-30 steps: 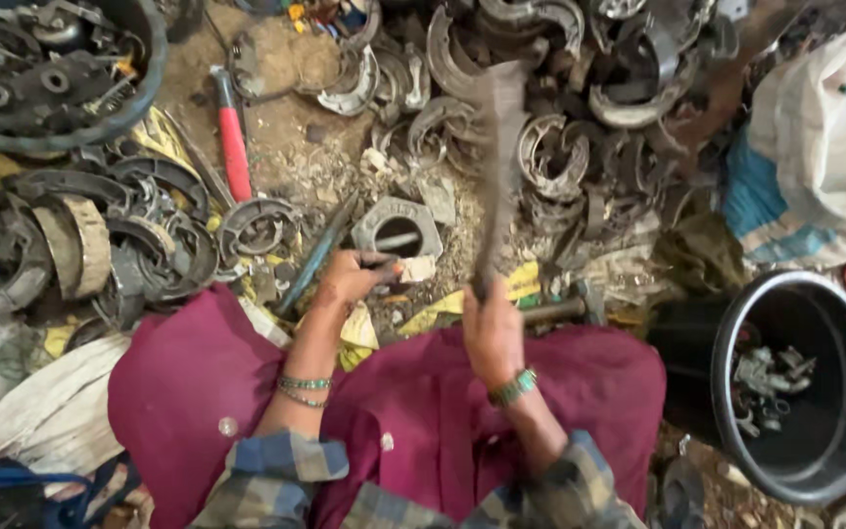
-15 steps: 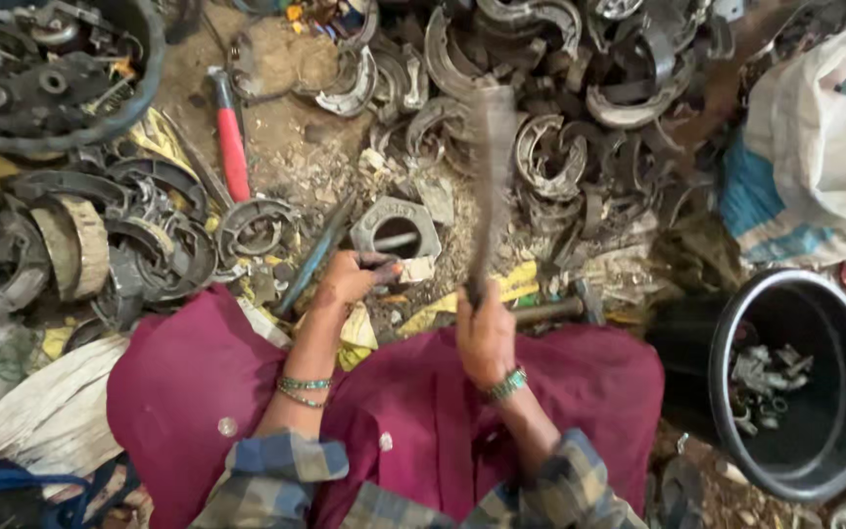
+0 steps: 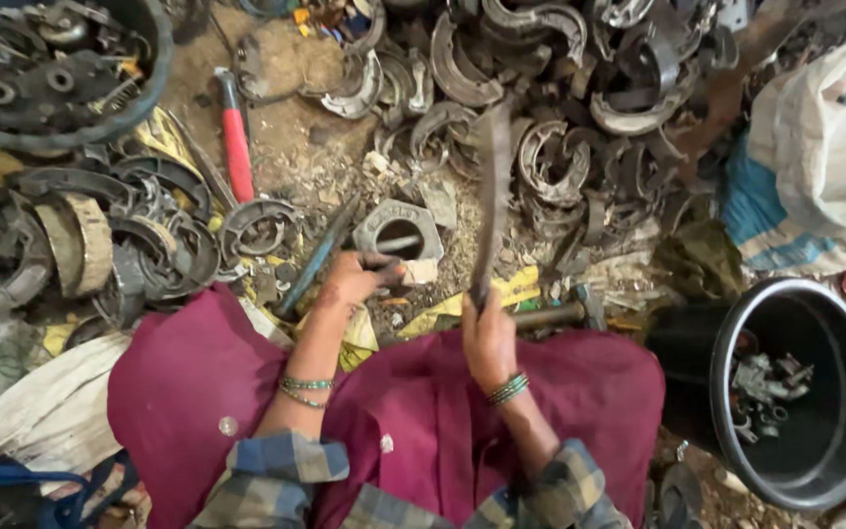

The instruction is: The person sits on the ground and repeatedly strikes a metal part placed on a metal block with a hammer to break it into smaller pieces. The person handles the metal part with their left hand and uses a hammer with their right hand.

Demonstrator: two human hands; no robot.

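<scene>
At frame centre, my right hand (image 3: pixel 487 338) fists a blurred flat bar (image 3: pixel 491 196); my left hand (image 3: pixel 350 279) pinches a rod (image 3: pixel 396 244) at the square block (image 3: pixel 399 227).

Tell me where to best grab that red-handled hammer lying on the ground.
Grip the red-handled hammer mid-shaft on its red sleeve, coming from above: it lies flat on the dirt, the handle clear and running toward you, its head at the far end beside scrap.

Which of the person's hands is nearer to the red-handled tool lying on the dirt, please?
Left. The left hand rests by the hexagonal metal block, somewhat right of the red-handled tool; the right hand, gripping a long dark blade, is farther right.
</scene>
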